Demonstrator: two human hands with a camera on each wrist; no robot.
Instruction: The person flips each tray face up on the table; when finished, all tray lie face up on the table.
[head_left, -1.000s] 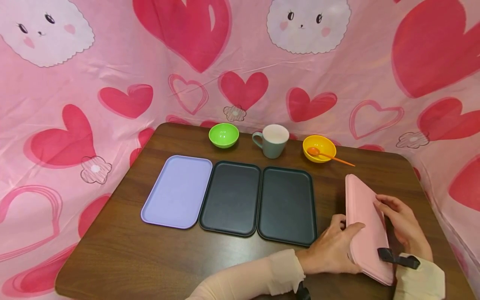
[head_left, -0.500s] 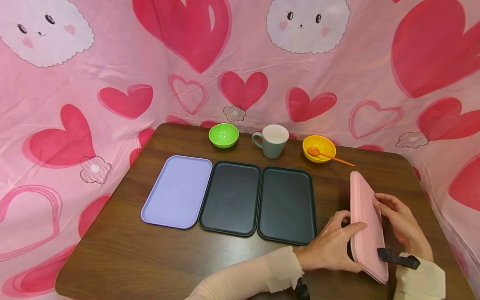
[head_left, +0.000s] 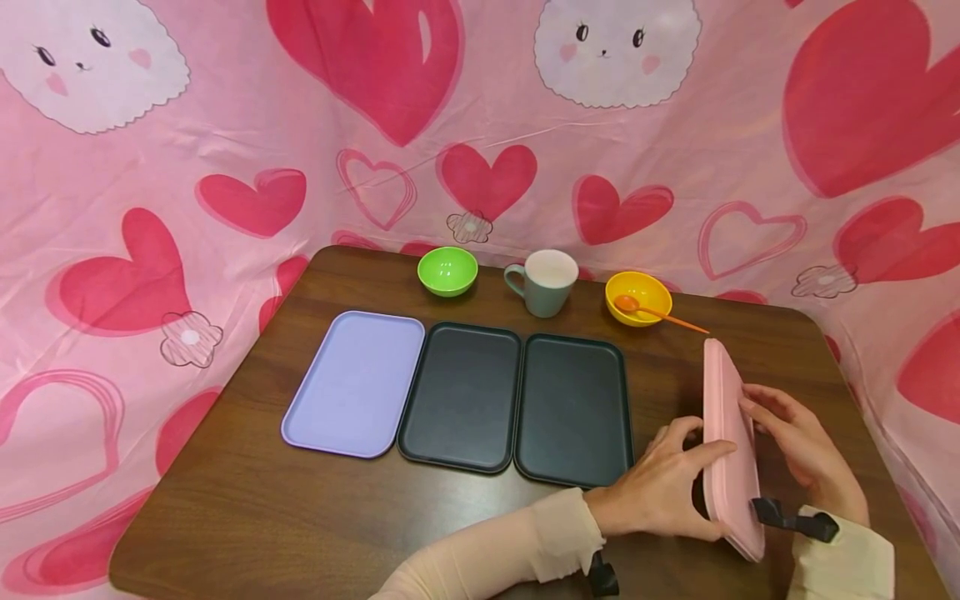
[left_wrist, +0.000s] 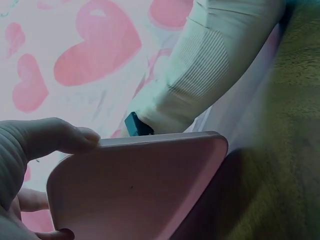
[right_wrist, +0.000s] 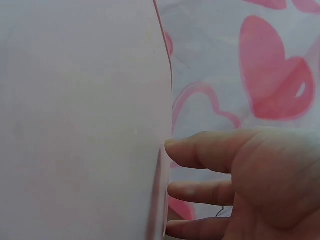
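Observation:
A flat pink rectangular case (head_left: 731,458) with rounded corners and a thick rim stands upright on its edge at the table's right. My left hand (head_left: 663,483) grips its near left side, the thumb over the rim and the fingers behind in the left wrist view, where the pink case (left_wrist: 135,185) fills the lower middle. On the other side my right hand (head_left: 806,454) holds the far edge between thumb and fingers. The right wrist view shows the right hand (right_wrist: 270,185) with its fingertips right at the edge of the pale face.
A lavender tray (head_left: 356,383) and two dark trays (head_left: 461,396) (head_left: 573,408) lie side by side left of my hands. Behind them stand a green bowl (head_left: 447,271), a grey-green mug (head_left: 546,292) and a yellow bowl (head_left: 637,287) with an orange spoon (head_left: 667,316).
The pink case has turned more upright, its top end shifting right and its lower end swinging left. Both hands stay on it, with only small movement.

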